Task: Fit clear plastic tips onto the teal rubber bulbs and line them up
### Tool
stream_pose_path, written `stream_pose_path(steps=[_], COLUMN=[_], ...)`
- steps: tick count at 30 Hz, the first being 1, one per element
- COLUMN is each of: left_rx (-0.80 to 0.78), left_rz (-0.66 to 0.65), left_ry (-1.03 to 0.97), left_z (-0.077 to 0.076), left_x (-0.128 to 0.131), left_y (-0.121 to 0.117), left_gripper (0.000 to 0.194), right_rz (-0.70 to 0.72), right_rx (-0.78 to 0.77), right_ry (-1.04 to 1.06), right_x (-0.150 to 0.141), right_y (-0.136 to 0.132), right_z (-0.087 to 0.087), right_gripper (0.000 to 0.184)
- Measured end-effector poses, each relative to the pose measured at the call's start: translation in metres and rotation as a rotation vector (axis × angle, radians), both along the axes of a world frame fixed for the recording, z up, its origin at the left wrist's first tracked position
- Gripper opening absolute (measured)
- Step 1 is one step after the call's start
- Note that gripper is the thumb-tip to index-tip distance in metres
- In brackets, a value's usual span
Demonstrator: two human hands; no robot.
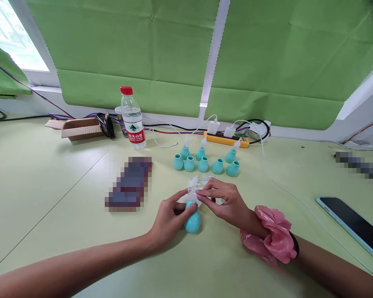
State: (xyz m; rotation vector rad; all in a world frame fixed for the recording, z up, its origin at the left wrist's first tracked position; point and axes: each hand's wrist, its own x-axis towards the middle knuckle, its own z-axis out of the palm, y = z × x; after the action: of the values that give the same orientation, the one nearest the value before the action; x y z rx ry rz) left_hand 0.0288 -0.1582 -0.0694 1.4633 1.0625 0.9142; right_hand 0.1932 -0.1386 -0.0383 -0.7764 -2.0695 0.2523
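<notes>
My left hand (173,215) is closed round the neck of a glossy turquoise squeeze bulb (192,224), which stands upright with its round base toward me. On top of the bulb is a clear nozzle (192,194). Thumb and fingers of my right hand (222,198) pinch at the side of this nozzle; the exact contact is partly hidden. Just behind my hands lie several small whitish translucent pieces (194,181). Beyond them stands a row of open-necked turquoise bulbs (203,164), and behind that row are bulbs fitted with pointed translucent tips (200,154).
A water bottle (133,124) with a red cap stands back left, beside an open cardboard box (82,129). An orange power strip (226,140) with chargers lies at the back. One phone (351,225) is at right, and a blurred dark rectangle (129,184) at left. A white cable (298,203) crosses the table (81,231).
</notes>
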Motion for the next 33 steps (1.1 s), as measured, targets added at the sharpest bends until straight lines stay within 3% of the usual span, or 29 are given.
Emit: stream_pose_path(steps=[15, 22, 27, 33], left_rx=[0.267, 0.276, 0.169, 0.204], left_rz=[0.047, 0.006, 0.060, 0.048], left_ry=[0.177, 0.162, 0.118, 0.151], left_z=[0.000, 0.000, 0.000, 0.002], left_x=[0.001, 0.002, 0.001, 0.001], left_y=[-0.005, -0.007, -0.004, -0.004], left_gripper=[0.051, 0.050, 0.052, 0.050], right_rz=[0.027, -0.014, -0.027, 0.005], right_rx=[0.169, 0.243, 0.287, 0.230], right_ry=[-0.207, -0.243, -0.246, -0.187], right_x=[0.004, 0.002, 0.003, 0.004], right_y=[-0.008, -0.010, -0.011, -0.008], right_z=[0.008, 0.007, 0.004, 0.009], right_gripper=[0.008, 0.008, 0.010, 0.015])
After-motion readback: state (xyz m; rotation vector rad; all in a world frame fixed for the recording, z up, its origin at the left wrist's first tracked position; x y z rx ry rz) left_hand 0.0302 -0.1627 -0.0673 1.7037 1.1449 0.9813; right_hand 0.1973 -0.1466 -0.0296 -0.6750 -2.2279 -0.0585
